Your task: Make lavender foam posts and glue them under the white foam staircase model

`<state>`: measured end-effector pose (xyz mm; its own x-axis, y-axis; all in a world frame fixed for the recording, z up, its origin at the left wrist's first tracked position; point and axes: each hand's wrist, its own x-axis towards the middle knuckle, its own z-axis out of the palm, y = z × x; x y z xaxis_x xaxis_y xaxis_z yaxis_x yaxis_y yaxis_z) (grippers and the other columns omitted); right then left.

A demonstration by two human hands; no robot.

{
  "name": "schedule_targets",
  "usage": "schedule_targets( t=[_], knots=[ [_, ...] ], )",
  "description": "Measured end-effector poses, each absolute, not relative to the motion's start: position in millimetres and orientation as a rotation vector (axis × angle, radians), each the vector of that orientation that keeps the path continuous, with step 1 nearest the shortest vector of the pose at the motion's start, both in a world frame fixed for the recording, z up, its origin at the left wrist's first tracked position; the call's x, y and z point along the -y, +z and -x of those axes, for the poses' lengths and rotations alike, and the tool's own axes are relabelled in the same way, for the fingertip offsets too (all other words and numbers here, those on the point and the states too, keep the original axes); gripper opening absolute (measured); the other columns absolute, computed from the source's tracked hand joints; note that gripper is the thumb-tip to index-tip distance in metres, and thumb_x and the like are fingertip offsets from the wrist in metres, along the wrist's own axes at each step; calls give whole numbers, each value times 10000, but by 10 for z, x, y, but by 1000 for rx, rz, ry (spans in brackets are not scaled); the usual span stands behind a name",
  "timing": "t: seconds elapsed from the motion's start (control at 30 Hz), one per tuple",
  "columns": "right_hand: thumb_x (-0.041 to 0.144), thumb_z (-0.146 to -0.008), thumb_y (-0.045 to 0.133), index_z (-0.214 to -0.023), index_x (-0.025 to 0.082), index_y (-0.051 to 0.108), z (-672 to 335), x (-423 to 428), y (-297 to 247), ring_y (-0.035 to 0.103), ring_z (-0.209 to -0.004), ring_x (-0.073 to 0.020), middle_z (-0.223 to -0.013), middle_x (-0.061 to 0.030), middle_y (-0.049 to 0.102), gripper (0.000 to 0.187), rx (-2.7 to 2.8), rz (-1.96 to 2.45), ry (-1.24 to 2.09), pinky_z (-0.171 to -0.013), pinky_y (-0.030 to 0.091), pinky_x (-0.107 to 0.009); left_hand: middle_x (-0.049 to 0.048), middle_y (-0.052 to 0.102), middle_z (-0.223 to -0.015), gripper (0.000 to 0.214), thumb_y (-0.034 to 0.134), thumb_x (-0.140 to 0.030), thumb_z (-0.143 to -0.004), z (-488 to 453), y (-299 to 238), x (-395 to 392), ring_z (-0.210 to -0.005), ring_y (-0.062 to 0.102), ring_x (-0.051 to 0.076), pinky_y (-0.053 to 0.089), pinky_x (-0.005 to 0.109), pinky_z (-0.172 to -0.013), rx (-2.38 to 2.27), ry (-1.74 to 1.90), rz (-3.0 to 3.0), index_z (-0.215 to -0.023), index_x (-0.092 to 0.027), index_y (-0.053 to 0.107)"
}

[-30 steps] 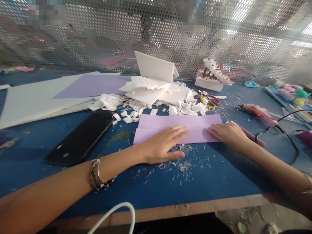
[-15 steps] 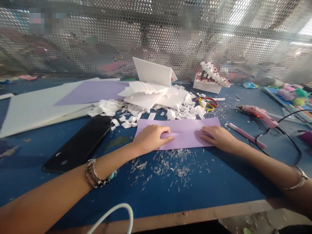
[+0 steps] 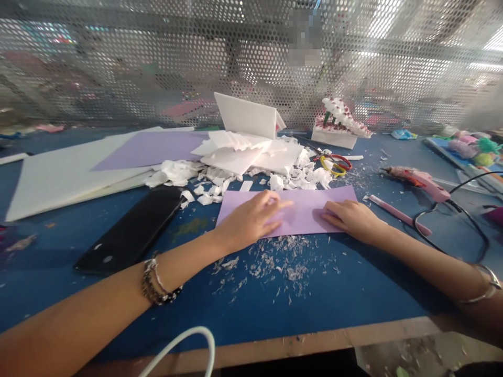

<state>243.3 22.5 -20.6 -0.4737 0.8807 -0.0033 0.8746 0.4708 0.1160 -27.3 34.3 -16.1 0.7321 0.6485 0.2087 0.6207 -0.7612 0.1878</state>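
Note:
A light purple rectangular sheet (image 3: pixel 304 204) lies lengthwise on the blue tabletop in front of me. My left hand (image 3: pixel 257 217) is over its left half, fingers apart and the index finger stretched out to the right across the surface. On the right half, my right hand (image 3: pixel 349 220) presses down with its fingers bent together, holding the sheet at its lower right. The undersides of both hands are hidden. Fine white shavings (image 3: pixel 291 262) are scattered just below the sheet, and torn white scraps (image 3: pixel 220 183) lie behind it.
A black phone (image 3: pixel 133 230) lies at left. White foam boards (image 3: pixel 78 162) and a purple sheet (image 3: pixel 153 149) are behind it. Scissors (image 3: pixel 334 165), a pink glue gun (image 3: pixel 420 183) with black cord and a pink cutter-like stick (image 3: pixel 401 213) are at right. Perforated metal (image 3: pixel 236 63) stands behind.
My left hand has loosened from a pinch, its index finger now stretched out. The raised line along the sheet's middle no longer shows. My right hand stays nearly in place.

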Motion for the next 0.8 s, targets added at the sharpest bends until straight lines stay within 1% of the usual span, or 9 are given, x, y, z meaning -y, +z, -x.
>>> schedule_targets(
  t=[0.1,0.2,0.3,0.47,0.57,0.63,0.7,0.77,0.8],
  knots=[
    [413,-930,279,-886,202,512,-2421,-213,-198,594,-684,-172,-776,-55,652,317,-2629,-1576,182,-539,242,-257,36,341,-1440,401,325,-427,-919,270,-143,-356,-1290,350,221,291,400,-1046,-615,226,-2952,-1295,-325,425],
    [392,-933,283,-862,202,506,-2410,-197,-186,596,-659,-174,-767,-50,654,302,-2623,-1556,235,-531,234,-264,-10,270,-1478,525,301,-501,-904,284,-118,-351,-1371,209,206,131,421,-1127,-469,6,-2864,-1397,-330,246],
    [376,-938,275,-853,200,508,-2396,-178,-171,604,-651,-186,-754,-53,653,305,-2604,-1544,289,-530,243,-273,-18,222,-1490,605,309,-561,-876,354,-89,-348,-1380,184,209,79,441,-1134,-466,-72,-2825,-1417,-334,165],
    [314,-949,245,-883,173,535,-2376,-166,-159,615,-726,-198,-805,-76,647,329,-2640,-1460,356,-611,349,-298,-17,256,-1478,551,320,-548,-879,509,-28,-324,-1362,241,222,114,460,-1120,-512,-77,-2887,-1393,-375,223],
    [194,-924,275,-1048,157,535,-2333,-152,-158,596,-872,-221,-971,-115,625,291,-2696,-1394,495,-736,397,-340,-20,294,-1462,515,280,-539,-895,546,-12,-271,-1359,248,217,53,470,-1120,-548,-80,-2997,-1382,-375,257],
    [97,-879,297,-1226,179,462,-2259,-110,-152,546,-1027,-257,-1150,-143,566,392,-2741,-1384,624,-864,375,-415,-14,301,-1458,562,280,-580,-875,550,-21,-234,-1361,239,234,-21,497,-1111,-572,-64,-3065,-1390,-357,249],
    [48,-851,302,-1354,215,340,-2147,-31,-142,435,-1203,-274,-1325,-140,454,532,-2844,-1322,602,-978,303,-469,-1,278,-1467,623,278,-621,-853,550,-40,-209,-1358,244,246,-68,511,-1099,-577,-64,-3100,-1403,-334,220],
    [113,-884,310,-1419,216,227,-2026,78,-134,301,-1320,-245,-1430,-113,343,552,-2968,-1199,355,-1049,262,-440,18,250,-1477,661,251,-637,-848,553,-59,-200,-1357,249,235,-54,485,-1108,-561,-92,-3107,-1415,-303,192],
    [202,-911,314,-1439,204,171,-1975,135,-132,249,-1350,-226,-1462,-101,293,547,-3005,-1138,179,-1073,248,-420,29,250,-1477,671,234,-640,-850,555,-66,-200,-1359,247,225,-27,464,-1115,-555,-105,-3106,-1418,-285,194]
  ],
)
